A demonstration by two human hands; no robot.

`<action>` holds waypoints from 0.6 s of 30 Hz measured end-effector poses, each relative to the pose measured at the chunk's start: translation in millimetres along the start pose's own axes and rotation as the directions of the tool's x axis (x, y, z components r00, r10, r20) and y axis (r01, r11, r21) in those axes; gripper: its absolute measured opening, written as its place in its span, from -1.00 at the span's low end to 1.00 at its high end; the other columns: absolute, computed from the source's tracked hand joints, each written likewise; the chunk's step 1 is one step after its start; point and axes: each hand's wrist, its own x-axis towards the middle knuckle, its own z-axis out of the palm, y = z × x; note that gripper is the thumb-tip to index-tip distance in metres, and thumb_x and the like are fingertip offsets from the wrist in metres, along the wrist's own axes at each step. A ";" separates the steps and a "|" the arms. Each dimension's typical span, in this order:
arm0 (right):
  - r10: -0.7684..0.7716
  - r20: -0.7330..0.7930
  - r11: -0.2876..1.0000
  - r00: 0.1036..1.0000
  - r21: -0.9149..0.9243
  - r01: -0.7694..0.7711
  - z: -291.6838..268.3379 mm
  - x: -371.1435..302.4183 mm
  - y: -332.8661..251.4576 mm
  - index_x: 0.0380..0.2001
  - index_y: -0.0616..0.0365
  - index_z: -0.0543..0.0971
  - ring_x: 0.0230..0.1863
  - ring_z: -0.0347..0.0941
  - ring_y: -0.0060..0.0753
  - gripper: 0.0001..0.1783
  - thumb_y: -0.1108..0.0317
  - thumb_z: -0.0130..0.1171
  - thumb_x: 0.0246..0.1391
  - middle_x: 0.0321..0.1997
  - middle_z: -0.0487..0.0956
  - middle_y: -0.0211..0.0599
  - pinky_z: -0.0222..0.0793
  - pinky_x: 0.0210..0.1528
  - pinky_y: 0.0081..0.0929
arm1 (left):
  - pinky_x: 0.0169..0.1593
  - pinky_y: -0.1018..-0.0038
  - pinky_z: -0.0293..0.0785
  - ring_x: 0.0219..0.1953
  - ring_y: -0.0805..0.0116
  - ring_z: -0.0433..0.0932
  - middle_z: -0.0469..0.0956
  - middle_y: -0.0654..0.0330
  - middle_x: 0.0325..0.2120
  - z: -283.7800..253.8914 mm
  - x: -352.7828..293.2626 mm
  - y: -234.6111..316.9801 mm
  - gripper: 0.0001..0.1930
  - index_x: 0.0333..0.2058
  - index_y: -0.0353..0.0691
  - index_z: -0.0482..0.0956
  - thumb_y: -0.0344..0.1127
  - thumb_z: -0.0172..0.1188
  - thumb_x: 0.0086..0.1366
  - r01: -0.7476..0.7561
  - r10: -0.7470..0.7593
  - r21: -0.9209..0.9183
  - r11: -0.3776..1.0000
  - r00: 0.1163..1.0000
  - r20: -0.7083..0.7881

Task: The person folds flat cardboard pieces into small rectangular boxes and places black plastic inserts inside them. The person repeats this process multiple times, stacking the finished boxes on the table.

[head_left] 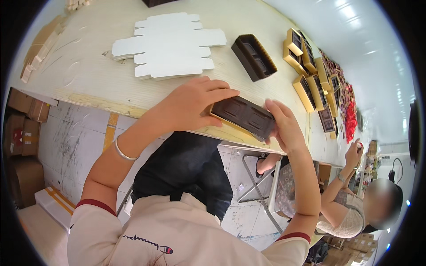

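At the table's near edge I hold a gold box with a dark brown plastic tray in it (243,114). My left hand (191,104) grips the box's left end, thumb at the near side and fingers along the far side. Closed around the opposite end is my right hand (285,125), its lower fingers partly hidden. Beyond the box, a loose dark brown tray (254,57) lies apart on the table. A stack of flat white box blanks (171,46) lies beyond my left hand.
Several gold boxes with brown trays (317,88) are grouped at the right, beside a heap of red pieces (350,120). A co-worker (344,206) sits farther right, near a folding stool (266,195). Cartons (24,177) stand on the floor at the left.
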 end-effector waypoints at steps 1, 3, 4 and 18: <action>-0.028 0.120 0.999 0.992 -0.014 0.030 1.2 -3.4 -5.3 -0.02 0.18 0.46 -0.56 0.42 -0.43 -0.60 0.09 0.07 0.25 -0.24 0.48 -0.20 0.39 -0.54 -0.51 | 0.12 0.30 0.35 -0.01 0.12 0.40 0.43 0.15 0.07 1.8 0.4 -0.2 -0.28 0.13 -0.14 0.43 -0.31 0.44 -0.09 -0.003 0.003 0.001 1.000 1.000 -0.005; -0.419 0.076 0.795 0.905 -0.450 0.406 4.8 -9.1 -6.7 0.04 0.14 0.46 -0.36 0.45 -0.38 -0.59 0.16 0.14 0.20 -0.15 0.46 -0.17 0.44 -0.38 -0.48 | 0.12 0.30 0.36 0.02 0.12 0.40 0.40 0.14 0.11 1.8 -2.3 -4.6 -0.28 0.13 -0.15 0.43 -0.31 0.44 -0.08 0.007 -0.007 0.012 1.000 1.000 -0.024; -0.586 0.125 0.573 0.800 -0.634 0.519 5.0 -11.4 -5.8 0.07 0.12 0.46 -0.27 0.47 -0.35 -0.57 0.20 0.18 0.18 -0.10 0.45 -0.15 0.46 -0.30 -0.46 | 0.13 0.30 0.36 0.04 0.11 0.39 0.38 0.14 0.13 2.8 -3.1 -6.6 -0.29 0.13 -0.15 0.43 -0.32 0.43 -0.08 0.004 -0.004 0.016 1.000 0.999 -0.034; -0.777 0.465 -0.019 0.425 -0.692 0.722 13.5 -10.2 42.2 -0.09 0.17 0.58 -0.56 0.35 -0.24 -0.56 0.48 0.29 -0.17 -0.59 0.37 -0.28 0.29 -0.50 -0.39 | 0.19 0.16 0.29 0.18 -0.14 0.26 0.17 -0.11 0.25 16.1 2.1 18.3 -0.21 0.05 -0.18 0.36 0.14 0.41 -0.08 0.012 0.005 0.262 0.965 0.998 -0.063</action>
